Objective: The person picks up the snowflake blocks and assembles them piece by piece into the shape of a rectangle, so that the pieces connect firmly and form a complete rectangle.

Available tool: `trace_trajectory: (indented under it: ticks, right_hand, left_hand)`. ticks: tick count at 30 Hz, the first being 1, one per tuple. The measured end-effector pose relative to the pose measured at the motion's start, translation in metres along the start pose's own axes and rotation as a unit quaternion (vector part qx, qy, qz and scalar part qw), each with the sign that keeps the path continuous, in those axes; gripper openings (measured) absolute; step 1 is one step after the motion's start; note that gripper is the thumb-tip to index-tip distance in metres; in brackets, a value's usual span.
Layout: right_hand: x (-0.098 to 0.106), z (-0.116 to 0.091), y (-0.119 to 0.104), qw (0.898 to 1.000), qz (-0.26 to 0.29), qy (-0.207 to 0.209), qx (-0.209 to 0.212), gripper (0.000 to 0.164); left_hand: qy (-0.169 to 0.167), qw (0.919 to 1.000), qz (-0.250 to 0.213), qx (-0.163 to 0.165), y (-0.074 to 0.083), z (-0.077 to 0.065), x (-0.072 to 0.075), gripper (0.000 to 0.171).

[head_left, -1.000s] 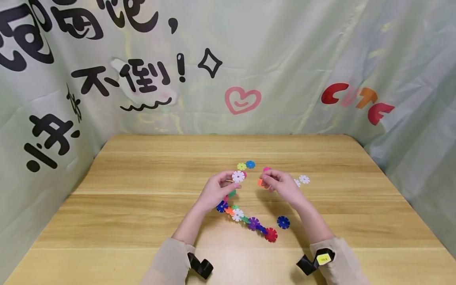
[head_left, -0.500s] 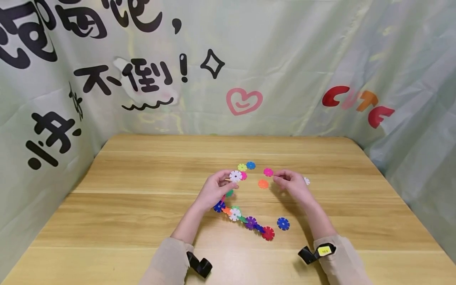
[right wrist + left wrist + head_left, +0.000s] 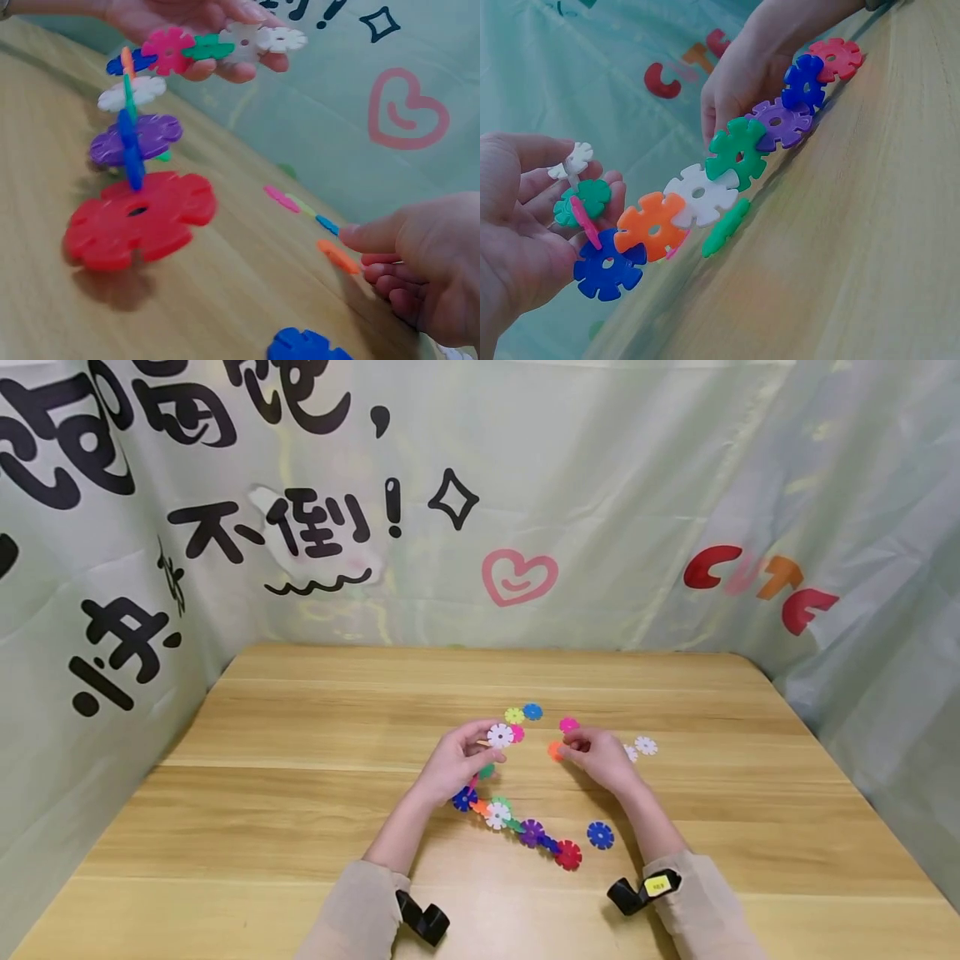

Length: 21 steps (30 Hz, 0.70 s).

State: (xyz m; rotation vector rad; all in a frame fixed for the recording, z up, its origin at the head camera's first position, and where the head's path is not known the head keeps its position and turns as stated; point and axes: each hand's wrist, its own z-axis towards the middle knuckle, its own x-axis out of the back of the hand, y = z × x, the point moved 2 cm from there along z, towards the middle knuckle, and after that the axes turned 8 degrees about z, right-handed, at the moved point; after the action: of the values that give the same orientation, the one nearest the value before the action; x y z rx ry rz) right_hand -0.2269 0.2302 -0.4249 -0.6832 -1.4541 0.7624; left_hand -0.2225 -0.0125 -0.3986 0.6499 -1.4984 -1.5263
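My left hand (image 3: pixel 461 762) grips one end of a chain of interlocked snowflake discs (image 3: pixel 699 196), at a white disc (image 3: pixel 500 736). In the right wrist view the thumb lies over that end with fingers beneath. The chain runs through green, pink, blue, orange, white, green and purple discs down to a red disc (image 3: pixel 142 221) close over the table. My right hand (image 3: pixel 600 758) hovers low on the right, fingers loosely bent, with nothing seen between them. Its fingertips are right at a loose orange disc (image 3: pixel 337 256), which lies on the wooden table (image 3: pixel 300 835).
Loose discs lie farther back: yellow (image 3: pixel 513 716), blue (image 3: pixel 532 712) and pink (image 3: pixel 569 725). White discs (image 3: pixel 646 746) lie right of my right hand, and a dark blue disc (image 3: pixel 600 836) lies nearer. A printed curtain (image 3: pixel 622 527) surrounds the table's back and sides.
My right hand drew back to the right from the orange disc, then came left to it again. My left hand keeps hold of the chain, almost in the same place.
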Motion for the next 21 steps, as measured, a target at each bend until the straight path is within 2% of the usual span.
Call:
trace_trajectory:
  ticks: [4, 8, 16, 21]
  right_hand:
    - [-0.0029, -0.0007, -0.0024, 0.999, -0.037, -0.002, 0.027, 0.034]
    - [-0.0045, -0.0018, -0.0053, 0.998, -0.052, -0.013, 0.027, 0.034]
    - [-0.0031, -0.0033, -0.0068, 1.0, -0.016, -0.021, 0.004, 0.029]
    - [-0.0003, -0.0052, -0.007, 1.0, -0.014, -0.015, 0.011, 0.025]
  left_hand:
    - [-0.001, 1.0, -0.001, -0.004, -0.0002, 0.0002, -0.0006, 0.043]
    - [-0.009, 0.9998, -0.015, -0.001, 0.0, -0.0006, -0.0008, 0.043]
    - [-0.009, 0.9997, -0.022, 0.005, 0.0024, -0.0025, -0.0009, 0.044]
    - [0.001, 0.9999, -0.01, 0.013, 0.0018, -0.0011, -0.0005, 0.049]
